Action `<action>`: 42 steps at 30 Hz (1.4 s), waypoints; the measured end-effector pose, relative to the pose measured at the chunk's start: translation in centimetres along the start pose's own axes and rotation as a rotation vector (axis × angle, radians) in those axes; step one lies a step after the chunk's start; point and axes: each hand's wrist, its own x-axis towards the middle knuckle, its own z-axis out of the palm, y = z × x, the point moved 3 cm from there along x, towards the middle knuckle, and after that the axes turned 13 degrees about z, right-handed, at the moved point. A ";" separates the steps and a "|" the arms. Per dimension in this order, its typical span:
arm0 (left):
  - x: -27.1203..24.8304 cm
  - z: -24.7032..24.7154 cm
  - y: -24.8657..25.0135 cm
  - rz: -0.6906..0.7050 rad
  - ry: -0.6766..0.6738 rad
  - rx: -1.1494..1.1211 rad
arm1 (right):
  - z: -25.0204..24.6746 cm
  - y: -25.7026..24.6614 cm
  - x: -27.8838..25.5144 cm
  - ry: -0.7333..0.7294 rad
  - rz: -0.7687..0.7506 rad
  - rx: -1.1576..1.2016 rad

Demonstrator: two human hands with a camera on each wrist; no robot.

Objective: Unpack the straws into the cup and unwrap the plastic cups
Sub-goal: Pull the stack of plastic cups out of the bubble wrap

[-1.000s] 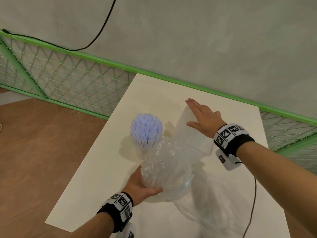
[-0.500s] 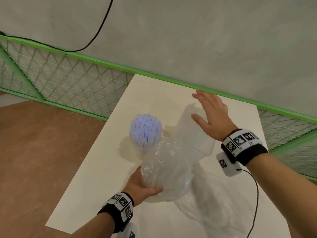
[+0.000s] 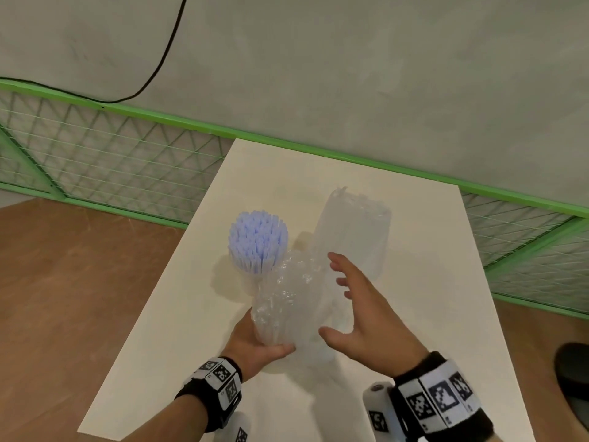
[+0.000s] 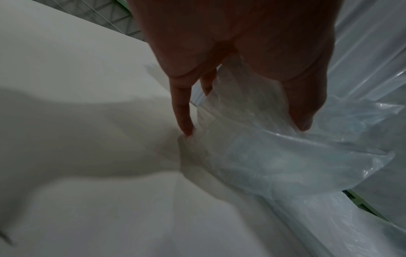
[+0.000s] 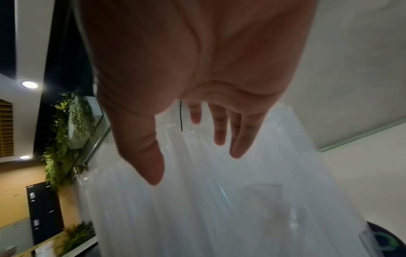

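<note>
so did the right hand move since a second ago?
Yes. The right hand has come back from the far end of the cup stack toward the person, now beside the wrapped end near the left hand.

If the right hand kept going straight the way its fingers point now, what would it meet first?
Most likely the wrapped stack of plastic cups: the open right hand points forward-left at it, fingers close beside the wrap; depth is unclear.

Bare forearms, black wristbands – white panels with black square markers, white wrist cameras beneath
</note>
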 end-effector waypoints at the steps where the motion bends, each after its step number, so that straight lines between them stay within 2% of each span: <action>1: 0.0 0.0 0.1 0.001 -0.006 0.000 | 0.3 -0.1 0.3 0.033 0.000 0.031; 9: 0.0 0.0 -0.4 -0.029 -0.016 -0.018 | 1.7 0.2 1.3 0.271 -0.060 0.120; 17: -0.1 0.0 -0.3 -0.052 -0.007 -0.020 | 2.6 -0.1 1.3 0.440 -0.114 0.174; 20: -0.1 0.1 -0.1 -0.052 -0.006 -0.013 | 2.7 -0.1 1.4 0.435 -0.082 0.216; 30: 0.0 0.0 -0.1 -0.059 -0.013 0.012 | 2.8 -0.5 1.8 0.499 -0.175 0.160; 34: 0.0 0.0 -0.2 -0.054 -0.015 0.013 | 2.8 0.0 1.0 0.461 -0.104 0.291; 42: 0.3 0.1 -0.5 -0.047 -0.013 -0.021 | 4.2 -0.7 -1.0 0.393 -0.188 0.338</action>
